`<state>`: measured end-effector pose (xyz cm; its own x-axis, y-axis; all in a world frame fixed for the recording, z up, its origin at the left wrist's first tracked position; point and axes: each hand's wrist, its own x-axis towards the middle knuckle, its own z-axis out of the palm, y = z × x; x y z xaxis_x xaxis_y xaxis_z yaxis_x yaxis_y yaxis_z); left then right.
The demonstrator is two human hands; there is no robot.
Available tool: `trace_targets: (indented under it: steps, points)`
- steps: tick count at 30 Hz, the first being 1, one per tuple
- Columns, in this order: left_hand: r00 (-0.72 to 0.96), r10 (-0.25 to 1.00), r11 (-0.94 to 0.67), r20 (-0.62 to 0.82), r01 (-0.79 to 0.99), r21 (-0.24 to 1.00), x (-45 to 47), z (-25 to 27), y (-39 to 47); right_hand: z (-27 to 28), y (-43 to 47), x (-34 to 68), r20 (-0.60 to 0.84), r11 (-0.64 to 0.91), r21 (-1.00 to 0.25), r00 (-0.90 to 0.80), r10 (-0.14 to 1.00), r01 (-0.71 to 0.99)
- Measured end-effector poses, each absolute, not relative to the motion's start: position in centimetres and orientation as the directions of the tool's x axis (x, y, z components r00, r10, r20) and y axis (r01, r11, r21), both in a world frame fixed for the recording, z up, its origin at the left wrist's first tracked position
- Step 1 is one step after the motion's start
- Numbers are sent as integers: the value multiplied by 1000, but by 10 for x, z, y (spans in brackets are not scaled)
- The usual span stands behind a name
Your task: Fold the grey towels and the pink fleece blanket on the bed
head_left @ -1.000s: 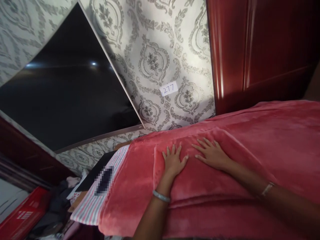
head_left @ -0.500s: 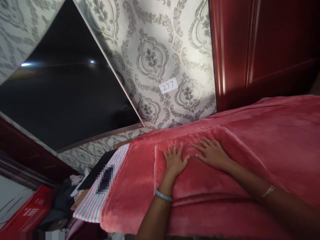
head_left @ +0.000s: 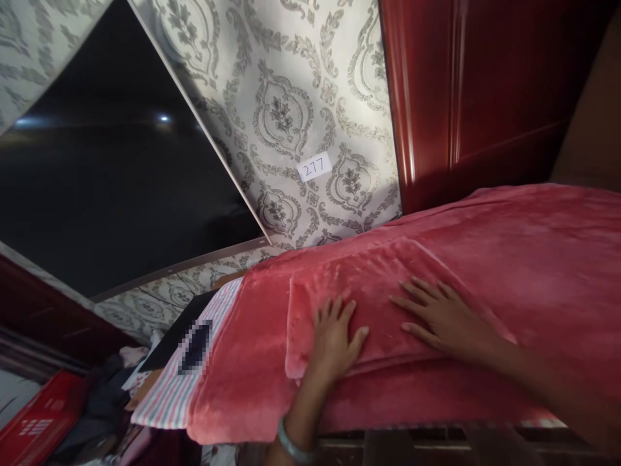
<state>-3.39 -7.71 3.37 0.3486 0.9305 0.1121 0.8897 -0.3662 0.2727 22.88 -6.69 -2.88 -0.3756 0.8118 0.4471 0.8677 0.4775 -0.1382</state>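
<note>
A folded pink-red plush cloth [head_left: 378, 291] lies flat on a larger plush spread [head_left: 252, 362] of the same colour. My left hand [head_left: 336, 336] rests palm down on its left part, fingers spread and thumb pointing right; a pale bangle circles that wrist. On the right part, my right hand [head_left: 444, 317] also lies flat with fingers apart, pointing up and left. Neither hand grips anything. Brushed marks show in the pile above the fingers.
A striped cloth [head_left: 165, 401] shows under the spread's left end, with a blurred dark patch on it. Behind stand a large black screen [head_left: 126, 168], patterned wallpaper with a paper label [head_left: 314, 167] reading 277, and a dark red wooden panel [head_left: 436, 97]. A red box [head_left: 41, 414] sits lower left.
Both hands have slid toward me over the folded cloth, staying flat, and its front edge now shows more plainly. The view has shifted slightly to the right.
</note>
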Motion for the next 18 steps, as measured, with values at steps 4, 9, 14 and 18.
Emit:
trace_targets:
  steps: [4,9,14,18]
  points:
    - [323,935,-344,144,926,153,-24,8,-95,-50,-74,228,600,453,-36,-343,723,891]
    - [343,926,-358,159,931,74,-21,0,-92,-59,-75,221,673,433,10,-327,664,901]
    - [332,926,-349,181,935,69,-21,1,-93,-59,-76,222,650,437,-40,-309,694,898]
    - [320,925,-349,207,929,125,-25,4,-95,-58,-76,225,645,445,-73,-298,704,893]
